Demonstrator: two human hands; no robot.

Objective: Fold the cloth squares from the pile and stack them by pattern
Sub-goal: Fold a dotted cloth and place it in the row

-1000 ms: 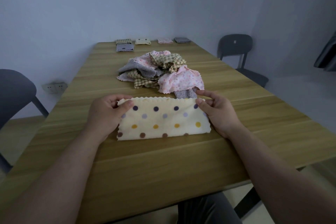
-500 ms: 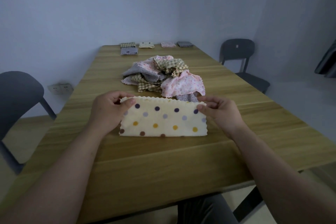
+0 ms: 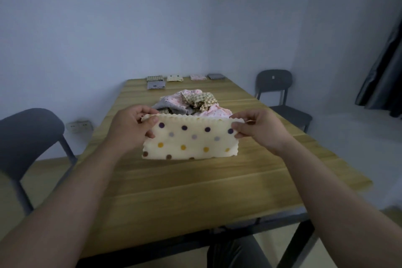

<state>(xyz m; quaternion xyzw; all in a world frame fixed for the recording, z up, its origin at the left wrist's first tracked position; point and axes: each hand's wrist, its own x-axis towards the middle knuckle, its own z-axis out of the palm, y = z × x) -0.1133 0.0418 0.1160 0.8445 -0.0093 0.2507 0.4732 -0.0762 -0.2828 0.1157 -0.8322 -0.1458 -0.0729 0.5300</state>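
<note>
Both my left hand (image 3: 128,128) and my right hand (image 3: 258,130) hold up the dotted cloth (image 3: 189,141).
I see each hand pinch a top corner of it, fingers curled. It is folded and hangs over the middle of the tabletop (image 3: 195,191), just in front of the pile (image 3: 191,103). Small folded stacks (image 3: 175,78) sit along the far edge.

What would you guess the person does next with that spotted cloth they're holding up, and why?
Probably bring one short end across to the other, halving it again. The spotted cloth hangs as a long strip, pinched at its top corners by the left hand and right hand, while the cream spotted stack at the far end looks squarer and smaller.
</note>
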